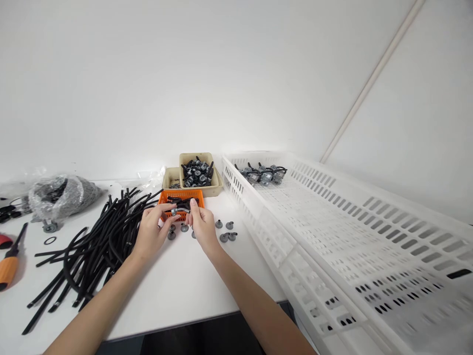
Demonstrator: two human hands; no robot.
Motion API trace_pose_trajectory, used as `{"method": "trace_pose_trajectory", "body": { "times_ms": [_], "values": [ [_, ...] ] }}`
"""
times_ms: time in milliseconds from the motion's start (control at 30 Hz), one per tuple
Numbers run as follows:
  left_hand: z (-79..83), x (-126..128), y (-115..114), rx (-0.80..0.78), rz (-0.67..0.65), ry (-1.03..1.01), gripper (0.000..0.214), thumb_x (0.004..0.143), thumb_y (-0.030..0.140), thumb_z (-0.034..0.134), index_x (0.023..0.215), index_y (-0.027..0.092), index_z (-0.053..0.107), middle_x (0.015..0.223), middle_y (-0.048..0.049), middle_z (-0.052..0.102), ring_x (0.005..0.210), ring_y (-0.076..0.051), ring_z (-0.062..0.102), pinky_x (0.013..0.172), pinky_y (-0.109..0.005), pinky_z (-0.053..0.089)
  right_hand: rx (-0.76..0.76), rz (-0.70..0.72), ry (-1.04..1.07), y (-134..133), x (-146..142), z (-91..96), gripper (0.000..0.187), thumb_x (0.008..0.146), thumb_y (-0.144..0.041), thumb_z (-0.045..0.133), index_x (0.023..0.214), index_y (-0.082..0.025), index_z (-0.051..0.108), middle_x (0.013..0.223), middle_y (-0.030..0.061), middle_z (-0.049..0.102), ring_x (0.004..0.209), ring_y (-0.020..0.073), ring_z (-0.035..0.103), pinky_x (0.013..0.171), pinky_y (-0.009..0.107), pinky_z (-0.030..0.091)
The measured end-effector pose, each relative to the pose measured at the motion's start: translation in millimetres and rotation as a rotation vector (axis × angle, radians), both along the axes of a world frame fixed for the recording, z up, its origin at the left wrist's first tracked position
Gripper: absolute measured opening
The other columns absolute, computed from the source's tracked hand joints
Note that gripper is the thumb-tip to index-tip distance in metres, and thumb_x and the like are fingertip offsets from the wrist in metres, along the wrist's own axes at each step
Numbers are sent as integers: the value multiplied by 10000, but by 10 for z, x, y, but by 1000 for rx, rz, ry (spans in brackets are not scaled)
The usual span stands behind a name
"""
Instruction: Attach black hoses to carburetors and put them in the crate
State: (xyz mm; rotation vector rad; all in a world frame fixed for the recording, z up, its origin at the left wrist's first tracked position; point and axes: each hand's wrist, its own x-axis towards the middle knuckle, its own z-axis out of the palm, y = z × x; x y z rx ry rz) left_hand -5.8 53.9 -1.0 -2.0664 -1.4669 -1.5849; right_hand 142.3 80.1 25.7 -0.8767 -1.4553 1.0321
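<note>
Small metal part (174, 211) pinched between left hand (155, 230) and right hand (202, 224), by the near edge of an orange basket (185, 194), black hoses (105, 239) heaped toward the left edge of the table (177, 288), white crate (306, 217) set along its right

hands (202, 224): bare, slim-fingered | forearms (251, 296): both bare, slender, narrowing toward wrists (141, 252)

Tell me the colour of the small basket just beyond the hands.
The basket is orange, seen best in the head view.
</note>
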Motion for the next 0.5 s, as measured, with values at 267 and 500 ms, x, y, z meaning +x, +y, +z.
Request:
{"method": "trace_pose_trajectory", "body": {
  "times_ms": [267, 500],
  "values": [
    [25, -4, -3, -34, 36, -78, 224, 882, 365, 578, 1047, 221, 627, 753, 5, 656, 658, -160, 588, 754, -344, 478, 112, 8, 44, -39, 51, 60, 363, 893, -457, 480, 779, -188, 696, 786, 58, 695, 742, 171, 639, 706, 285, 513],
    [-19, 7, -7, -53, -50, -52, 215, 894, 338, 572, 1072, 228, 624, 1016, -45, 702, 725, -154, 586, 698, -309, 490, 67, -30, 39, -9, 53, 50, 294, 870, -388, 515, 935, -190, 723, 852, 61, 699, 787, 178, 642, 703, 286, 518]
  ]
}}
